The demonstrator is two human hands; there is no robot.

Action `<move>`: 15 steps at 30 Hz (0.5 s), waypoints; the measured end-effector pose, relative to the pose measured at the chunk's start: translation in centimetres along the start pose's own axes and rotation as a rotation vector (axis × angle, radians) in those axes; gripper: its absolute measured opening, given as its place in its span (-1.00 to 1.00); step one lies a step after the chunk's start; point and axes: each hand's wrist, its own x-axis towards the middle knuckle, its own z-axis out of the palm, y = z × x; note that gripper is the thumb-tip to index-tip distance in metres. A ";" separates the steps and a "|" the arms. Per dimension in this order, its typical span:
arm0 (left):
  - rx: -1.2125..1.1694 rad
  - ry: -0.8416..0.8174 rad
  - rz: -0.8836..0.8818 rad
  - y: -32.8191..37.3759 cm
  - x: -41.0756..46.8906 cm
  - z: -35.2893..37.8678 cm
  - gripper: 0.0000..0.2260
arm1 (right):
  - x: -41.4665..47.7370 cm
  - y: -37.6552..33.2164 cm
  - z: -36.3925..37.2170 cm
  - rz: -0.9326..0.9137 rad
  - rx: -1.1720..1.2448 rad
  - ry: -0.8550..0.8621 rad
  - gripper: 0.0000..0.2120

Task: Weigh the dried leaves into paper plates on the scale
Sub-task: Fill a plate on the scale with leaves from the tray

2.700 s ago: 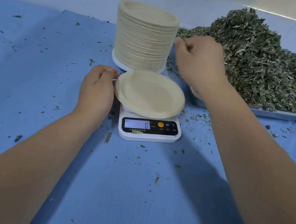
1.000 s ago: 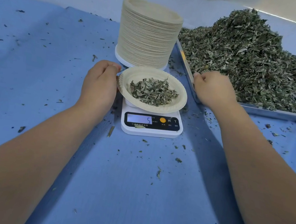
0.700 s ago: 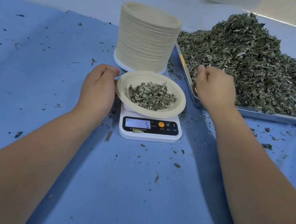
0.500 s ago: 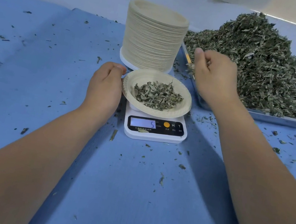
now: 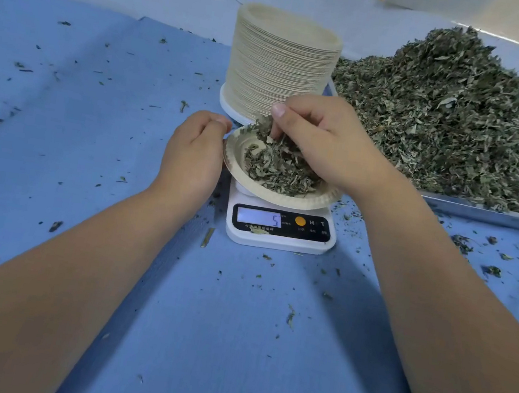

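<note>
**A pinch of leaves over the plate on the scale**

A small white digital kitchen scale (image 5: 279, 233) stands on the blue cloth (image 5: 229, 343) in the middle of the view. Its lit display shows the figure 5. On the scale sits a pale round paper plate (image 5: 288, 199), and in it lies a loose portion of dried green-grey leaves (image 5: 271, 173).

The left hand (image 5: 192, 152) is just beside the plate. Its fingers are curled and its fingertips hold the left rim.

The right hand (image 5: 323, 145) is over the far side of the plate. Its fingers are bent together around a bunch of the leaves, which hangs down and touches the portion in the plate. The thumb points up and to the left.

Directly behind the scale stands a tall stack of the same pale plates (image 5: 282, 65) on a white round base. To the right of the stack a big heap of dried leaves (image 5: 447, 123) fills a flat metal tray (image 5: 484, 214); only the near edge of the tray is visible. Small leaf crumbs (image 5: 290, 317) lie scattered over the cloth, around the scale and near the tray.
</note>
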 end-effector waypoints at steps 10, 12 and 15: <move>0.044 -0.016 0.014 0.3 -0.3 -0.1 -0.74 | -0.7 -1.2 0.1 0.003 -0.050 -0.013 -0.70; 0.053 -0.034 0.033 0.3 -0.3 -0.1 -0.78 | -0.7 -1.1 0.2 0.015 -0.047 -0.003 -0.71; 0.071 -0.074 0.088 0.2 -0.4 -0.1 -0.81 | -0.6 -0.8 -0.3 0.020 -0.048 0.056 -0.76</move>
